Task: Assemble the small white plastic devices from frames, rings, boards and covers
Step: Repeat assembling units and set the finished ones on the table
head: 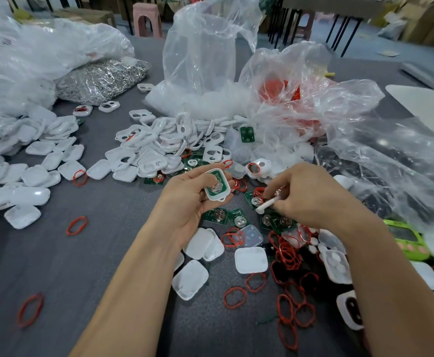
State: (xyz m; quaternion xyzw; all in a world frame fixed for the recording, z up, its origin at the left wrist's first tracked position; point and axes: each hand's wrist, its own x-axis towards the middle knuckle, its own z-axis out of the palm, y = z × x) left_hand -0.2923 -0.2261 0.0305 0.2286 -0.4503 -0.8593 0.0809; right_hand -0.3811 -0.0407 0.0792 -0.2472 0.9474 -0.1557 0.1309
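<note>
Left hand is palm up over the grey surface. Its fingers curl round a white frame with a green board seated inside, thumb pressed on the board's metal disc. Right hand is just beside it, fingers curled, pinching a small white stick that points left and down over the loose boards; can't tell if the tip touches them. Red rings are scattered under and near the right forearm, with a few strays well off to the left. White covers lie between the forearms, more spread at left. Heap of empty frames sits beyond the hands. Clear plastic bags stand at the back, one holding red parts. A bag of metal rings is back left. A green gadget sits at the right edge.
</note>
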